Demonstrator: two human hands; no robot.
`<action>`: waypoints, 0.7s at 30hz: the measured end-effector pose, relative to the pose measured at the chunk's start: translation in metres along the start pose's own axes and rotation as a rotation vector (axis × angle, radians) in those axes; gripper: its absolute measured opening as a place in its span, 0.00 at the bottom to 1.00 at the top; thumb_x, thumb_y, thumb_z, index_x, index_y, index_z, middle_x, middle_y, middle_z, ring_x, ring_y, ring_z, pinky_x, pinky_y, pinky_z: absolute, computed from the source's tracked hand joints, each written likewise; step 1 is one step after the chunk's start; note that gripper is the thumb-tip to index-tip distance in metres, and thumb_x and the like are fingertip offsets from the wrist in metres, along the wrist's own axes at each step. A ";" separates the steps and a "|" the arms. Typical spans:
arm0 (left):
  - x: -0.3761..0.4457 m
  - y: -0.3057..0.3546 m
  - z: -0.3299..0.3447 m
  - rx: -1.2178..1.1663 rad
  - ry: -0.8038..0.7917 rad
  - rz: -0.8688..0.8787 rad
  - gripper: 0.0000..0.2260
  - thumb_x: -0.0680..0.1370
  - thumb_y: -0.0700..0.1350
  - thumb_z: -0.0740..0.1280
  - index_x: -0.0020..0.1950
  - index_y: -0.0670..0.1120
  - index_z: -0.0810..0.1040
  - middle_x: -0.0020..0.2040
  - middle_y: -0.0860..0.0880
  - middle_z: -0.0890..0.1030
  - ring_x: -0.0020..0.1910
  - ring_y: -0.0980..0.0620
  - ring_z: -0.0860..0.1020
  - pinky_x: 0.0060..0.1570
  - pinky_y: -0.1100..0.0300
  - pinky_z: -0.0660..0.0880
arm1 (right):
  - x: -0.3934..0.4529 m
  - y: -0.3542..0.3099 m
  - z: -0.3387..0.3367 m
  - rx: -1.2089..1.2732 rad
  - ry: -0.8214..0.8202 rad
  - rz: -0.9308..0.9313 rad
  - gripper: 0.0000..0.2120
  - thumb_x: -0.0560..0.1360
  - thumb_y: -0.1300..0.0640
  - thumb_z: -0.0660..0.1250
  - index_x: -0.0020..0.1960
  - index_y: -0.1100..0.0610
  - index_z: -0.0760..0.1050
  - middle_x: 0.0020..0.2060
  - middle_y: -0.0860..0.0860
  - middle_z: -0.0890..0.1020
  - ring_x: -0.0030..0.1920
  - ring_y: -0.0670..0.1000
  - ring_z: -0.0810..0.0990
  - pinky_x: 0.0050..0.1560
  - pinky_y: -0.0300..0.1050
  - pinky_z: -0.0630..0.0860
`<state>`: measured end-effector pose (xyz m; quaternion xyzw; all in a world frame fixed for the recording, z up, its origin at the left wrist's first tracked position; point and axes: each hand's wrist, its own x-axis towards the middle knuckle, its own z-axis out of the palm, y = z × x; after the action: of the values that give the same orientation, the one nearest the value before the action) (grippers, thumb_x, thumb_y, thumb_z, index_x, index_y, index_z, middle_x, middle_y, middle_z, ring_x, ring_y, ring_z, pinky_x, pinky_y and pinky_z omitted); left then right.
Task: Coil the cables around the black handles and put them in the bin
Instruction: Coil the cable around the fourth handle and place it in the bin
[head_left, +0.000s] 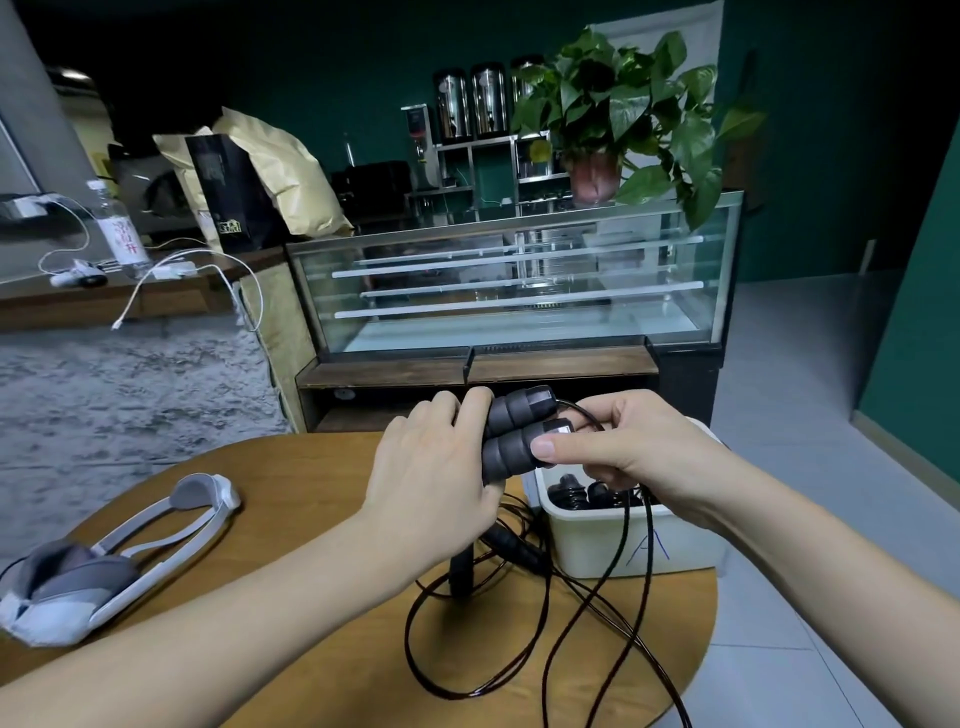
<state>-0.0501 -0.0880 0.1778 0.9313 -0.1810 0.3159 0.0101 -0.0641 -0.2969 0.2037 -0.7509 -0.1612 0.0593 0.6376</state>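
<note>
The two black handles sat side by side, held up over the round wooden worktop just left of the white bin; my left hand was clamped around their lower ends, and my right hand pinched the cap end, thumb pressed on the nearer handle and fingers closed on the cable where it left the caps. I judged the main risk to be the slack: the cable dropped in long loose loops across the worktop, some crossing a second pair of handles lying beside the bin, so winding could drag that pair along or snag it. One loop hung past the worktop's near edge and could pull the rest off. The thin cable also looked springy, so early turns might slip off the smooth foam if my pinch eased. The bin already held dark coiled pieces, leaving less room. Further left lay a white and grey headset. Beyond stood a glass display case with a potted plant on top, a grey rug and green walls.
</note>
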 end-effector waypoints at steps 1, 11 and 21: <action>0.000 0.000 0.001 -0.007 -0.008 0.003 0.25 0.69 0.51 0.70 0.65 0.50 0.70 0.47 0.50 0.75 0.45 0.46 0.75 0.40 0.54 0.69 | 0.000 0.000 0.000 -0.003 -0.003 0.001 0.12 0.69 0.57 0.78 0.38 0.58 0.75 0.28 0.51 0.65 0.28 0.49 0.61 0.28 0.38 0.57; -0.006 0.006 -0.002 -0.072 -0.080 -0.001 0.21 0.73 0.52 0.67 0.63 0.53 0.66 0.49 0.53 0.74 0.48 0.48 0.76 0.40 0.57 0.66 | -0.001 0.001 -0.002 -0.005 -0.051 0.020 0.20 0.69 0.57 0.78 0.34 0.60 0.67 0.27 0.50 0.60 0.28 0.49 0.57 0.28 0.40 0.54; -0.008 0.008 -0.003 -0.032 -0.046 0.007 0.20 0.69 0.57 0.69 0.57 0.53 0.70 0.45 0.54 0.77 0.43 0.48 0.79 0.35 0.57 0.66 | -0.002 0.003 -0.006 -0.079 -0.088 0.013 0.21 0.71 0.59 0.76 0.26 0.50 0.68 0.27 0.51 0.62 0.27 0.48 0.59 0.25 0.36 0.56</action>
<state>-0.0606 -0.0918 0.1746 0.9375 -0.1893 0.2914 0.0198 -0.0638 -0.3034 0.2021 -0.7731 -0.1865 0.0900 0.5995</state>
